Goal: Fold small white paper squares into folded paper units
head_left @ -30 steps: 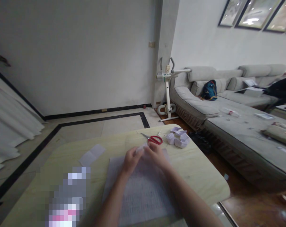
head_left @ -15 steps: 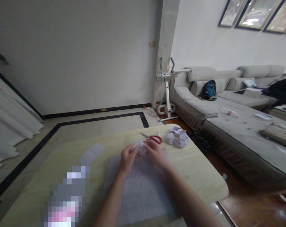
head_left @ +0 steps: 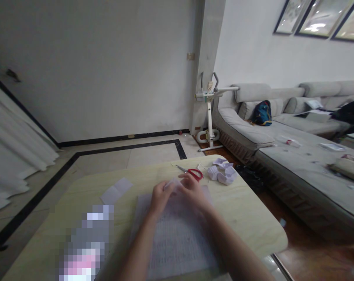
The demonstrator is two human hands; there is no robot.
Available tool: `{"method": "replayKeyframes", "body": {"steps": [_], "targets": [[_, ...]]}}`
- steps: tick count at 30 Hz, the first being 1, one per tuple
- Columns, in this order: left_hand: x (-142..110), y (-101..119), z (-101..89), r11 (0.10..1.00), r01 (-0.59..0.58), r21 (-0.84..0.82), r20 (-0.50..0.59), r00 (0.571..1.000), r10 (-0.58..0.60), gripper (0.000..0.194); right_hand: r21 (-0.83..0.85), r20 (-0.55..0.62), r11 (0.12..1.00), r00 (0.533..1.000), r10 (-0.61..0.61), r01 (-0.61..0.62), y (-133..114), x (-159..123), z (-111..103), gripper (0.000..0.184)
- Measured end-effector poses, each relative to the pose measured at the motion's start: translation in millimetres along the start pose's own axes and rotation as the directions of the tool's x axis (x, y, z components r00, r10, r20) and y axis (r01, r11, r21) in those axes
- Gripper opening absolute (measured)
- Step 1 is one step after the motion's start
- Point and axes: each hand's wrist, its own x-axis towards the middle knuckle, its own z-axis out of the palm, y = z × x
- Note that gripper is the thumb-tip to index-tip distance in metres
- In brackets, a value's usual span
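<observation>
The thumb and fingertips of the left hand [head_left: 159,198] are pressing together, with almost no gap, on the left side of a small folded piece of white paper [head_left: 173,183]. The fingers of the right hand [head_left: 193,191] are curving near its right side, the index finger arching a little above; whether they are pinching the paper or only touching it, I am not able to say. So this paper is lying directly between both sets of fingertips, and the left hand seems to be the nearer one. Its long axis seems to be running crosswise, from left fingers toward right ones, but blur is hiding the exact shape. Below the fingers, toward the body, a large pale printed sheet [head_left: 179,246] is lying on a pale yellow wood-grained table [head_left: 247,210]. Just beyond the right fingers, metal scissors with red handles [head_left: 189,171] are resting, blades pointing left and away. Farther right of the fingers, several folded white paper pieces [head_left: 227,177] are forming a cluster; well apart to the left, a creased pale paper rectangle [head_left: 116,190] is lying.
</observation>
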Motion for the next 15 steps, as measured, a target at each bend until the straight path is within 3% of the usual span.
{"method": "replayKeyframes", "body": {"steps": [5,15], "targets": [[0.7,0.2,-1.5,0.998,-0.031,0.052,-0.068,0.997,0.035,0.028,-0.13,-0.014,0.989,0.997,-0.07,0.068,-1.9,-3.9,7.2,0.043],[0.0,1.9,2.5,0.994,-0.084,0.064,-0.065,0.994,0.088,0.026,-0.268,-0.014,0.955,0.99,-0.138,0.129,-3.3,-2.8,8.4,0.029]]}}
